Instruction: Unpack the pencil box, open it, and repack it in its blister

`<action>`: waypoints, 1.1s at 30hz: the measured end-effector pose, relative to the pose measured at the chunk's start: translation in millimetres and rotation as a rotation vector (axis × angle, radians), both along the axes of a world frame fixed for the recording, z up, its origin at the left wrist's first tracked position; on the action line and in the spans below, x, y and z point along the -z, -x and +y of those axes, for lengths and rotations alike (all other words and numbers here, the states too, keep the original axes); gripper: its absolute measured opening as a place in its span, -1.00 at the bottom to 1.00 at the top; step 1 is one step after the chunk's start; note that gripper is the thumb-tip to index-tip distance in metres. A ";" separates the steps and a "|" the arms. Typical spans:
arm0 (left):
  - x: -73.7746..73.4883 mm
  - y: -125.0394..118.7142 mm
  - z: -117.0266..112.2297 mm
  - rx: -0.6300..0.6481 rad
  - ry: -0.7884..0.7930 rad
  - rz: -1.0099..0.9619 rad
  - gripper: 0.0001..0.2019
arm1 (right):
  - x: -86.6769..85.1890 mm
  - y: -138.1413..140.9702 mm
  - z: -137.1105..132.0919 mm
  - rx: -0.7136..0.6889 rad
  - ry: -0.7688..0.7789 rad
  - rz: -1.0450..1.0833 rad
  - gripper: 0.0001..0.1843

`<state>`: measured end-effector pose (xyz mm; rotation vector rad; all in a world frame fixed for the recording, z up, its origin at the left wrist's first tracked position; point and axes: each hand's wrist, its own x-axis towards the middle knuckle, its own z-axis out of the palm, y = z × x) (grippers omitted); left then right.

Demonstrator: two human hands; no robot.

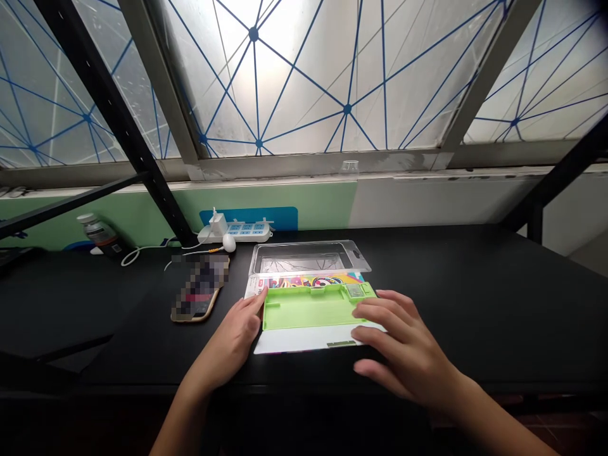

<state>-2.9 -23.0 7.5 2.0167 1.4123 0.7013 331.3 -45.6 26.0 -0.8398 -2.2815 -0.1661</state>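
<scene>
Window: one row of frosted glass at 12 o'clock, the window (304,69) crossed by blue lines.
Desk: one black desk (451,272) under everything (clock centred on the green tray, 12 facing the window).
Posts: two black ones, the left post (111,114) rising at 10 o'clock and the right post (565,171) at 2; the left one's foot stands between bottle and power strip.
Right hand: at 4 o'clock, the right hand (403,348) has its fingers spread and slightly bent, hiding part of the tray's right end; contact cannot be told.
Left hand: at 8 o'clock, the left hand (237,332) lies along the tray's left edge, fingers together; I cannot tell whether they grip.
Card: one, the printed card (299,341) flat beneath the tray.
Tray: one green tray (308,311), on the card between both hands.
Shell: one clear shell (308,256) at 12 o'clock, just beyond the tray.
Phone: one phone (199,294) at 9 o'clock.
Power strip: one power strip (247,232) at 11 o'clock, bearing one white plug (218,224).
Bottle: one bottle (102,234) at 10 o'clock, tilted.
</scene>
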 end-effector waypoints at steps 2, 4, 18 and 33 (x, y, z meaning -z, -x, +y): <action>-0.8 -2.7 1.5 -0.010 0.024 0.039 -0.30 | 11.4 -25.1 -2.3 0.007 0.200 0.058 -0.47; -1.2 -5.8 2.5 -0.027 0.043 0.054 -0.30 | 22.1 -46.6 -3.4 0.050 0.399 0.126 -0.31; 13.8 -2.6 2.7 -0.054 0.011 0.019 -0.26 | 24.8 -51.0 2.3 0.326 0.904 0.221 -0.12; 15.2 -13.4 2.7 -0.080 -0.193 0.060 -0.01 | 44.2 -44.8 0.7 0.357 0.663 0.367 -0.33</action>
